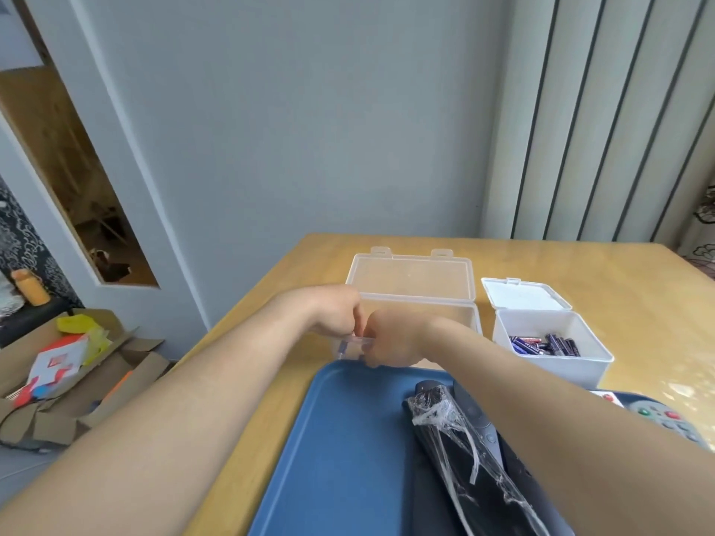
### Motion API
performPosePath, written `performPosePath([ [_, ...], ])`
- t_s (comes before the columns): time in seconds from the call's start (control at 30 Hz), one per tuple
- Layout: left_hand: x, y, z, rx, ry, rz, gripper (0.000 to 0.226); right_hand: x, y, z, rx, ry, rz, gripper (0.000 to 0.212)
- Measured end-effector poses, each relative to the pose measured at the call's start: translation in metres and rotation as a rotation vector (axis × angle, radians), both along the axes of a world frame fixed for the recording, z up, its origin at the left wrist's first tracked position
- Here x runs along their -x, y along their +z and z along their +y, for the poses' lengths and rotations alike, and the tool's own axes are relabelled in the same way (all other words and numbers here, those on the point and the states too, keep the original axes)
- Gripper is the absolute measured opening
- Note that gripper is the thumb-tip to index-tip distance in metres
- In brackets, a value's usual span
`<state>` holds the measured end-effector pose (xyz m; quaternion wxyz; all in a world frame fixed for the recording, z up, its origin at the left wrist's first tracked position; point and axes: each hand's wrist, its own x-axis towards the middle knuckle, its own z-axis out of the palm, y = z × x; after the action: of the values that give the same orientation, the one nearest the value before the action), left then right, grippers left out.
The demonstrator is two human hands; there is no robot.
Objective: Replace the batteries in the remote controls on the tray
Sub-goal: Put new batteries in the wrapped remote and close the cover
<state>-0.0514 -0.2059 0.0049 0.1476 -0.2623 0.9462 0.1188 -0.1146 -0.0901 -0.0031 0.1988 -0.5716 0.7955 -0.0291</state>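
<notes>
A blue tray point(340, 439) lies on the wooden table near me. On it rest a black remote wrapped in clear film point(460, 446), a dark grey remote point(474, 413) beside it, and a grey remote with coloured buttons point(665, 419) at the right edge. My left hand point(336, 315) and my right hand point(390, 338) meet just beyond the tray's far edge. Both pinch a small clear-wrapped pack with dark blue batteries point(350, 345) in it. The fingertips are hidden from me. Further right, an open white box point(557, 365) holds several purple batteries point(545, 344).
An open clear plastic box point(414, 280) with its lid folded back stands right behind my hands. The table's left edge runs diagonally past my left forearm. Cardboard boxes point(69, 381) with packaging sit on the floor at the left. A wall stands close behind the table.
</notes>
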Motion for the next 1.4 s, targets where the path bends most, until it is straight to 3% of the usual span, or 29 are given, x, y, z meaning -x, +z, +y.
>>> performPosePath([
  [0.13, -0.003, -0.005, -0.009, -0.019, 0.003, 0.083, 0.034, 0.01, -0.003, 0.001, 0.055, -0.012, -0.101, 0.021],
  [0.23, -0.005, -0.004, -0.014, -0.091, 0.011, 0.205, 0.032, 0.018, -0.004, 0.007, 0.226, -0.114, -0.417, 0.019],
  [0.4, -0.029, -0.001, -0.016, -0.387, 0.122, 0.662, 0.022, 0.028, -0.012, 0.01, 0.559, -0.299, -0.737, 0.014],
  [0.47, -0.043, 0.001, -0.001, -0.699, 0.221, 0.937, 0.022, 0.027, -0.01, 0.016, 0.732, -0.403, -0.965, 0.01],
  [0.57, -0.057, 0.0, 0.03, -1.367, 0.343, 1.234, 0.029, 0.022, 0.005, 0.032, 0.888, -0.49, -1.382, 0.016],
  [0.63, -0.062, -0.003, 0.052, -1.569, 0.362, 1.277, 0.034, 0.014, 0.019, 0.051, 0.885, -0.443, -1.565, 0.018],
  [0.7, -0.064, -0.004, 0.073, -1.61, 0.385, 1.255, 0.042, 0.004, 0.026, 0.07, 0.862, -0.359, -1.63, 0.014],
  [0.9, -0.075, -0.002, 0.146, -1.269, 0.141, 1.094, 0.025, -0.026, 0.027, 0.137, 0.869, -0.307, -1.46, 0.015],
  [1.1, -0.086, -0.016, 0.185, -1.124, 0.076, 1.207, 0.025, -0.047, 0.013, 0.186, 0.881, -0.406, -1.341, 0.019],
  [1.13, -0.086, -0.017, 0.187, -1.094, 0.072, 1.218, 0.023, -0.05, 0.011, 0.189, 0.87, -0.44, -1.22, 0.02],
  [1.2, -0.086, -0.021, 0.189, -1.029, 0.086, 1.227, 0.026, -0.054, 0.005, 0.199, 0.777, -0.504, -0.769, 0.03],
  [1.27, -0.087, -0.024, 0.19, -0.992, 0.122, 1.193, 0.028, -0.057, -0.004, 0.211, 0.532, -0.466, -0.297, 0.043],
  [1.33, -0.088, -0.025, 0.188, -0.997, 0.138, 1.122, 0.027, -0.066, -0.009, 0.218, 0.245, -0.388, -0.025, 0.055],
  [1.4, -0.088, -0.028, 0.187, -0.978, 0.128, 1.059, 0.026, -0.078, -0.014, 0.218, 0.112, -0.342, 0.156, 0.061],
])
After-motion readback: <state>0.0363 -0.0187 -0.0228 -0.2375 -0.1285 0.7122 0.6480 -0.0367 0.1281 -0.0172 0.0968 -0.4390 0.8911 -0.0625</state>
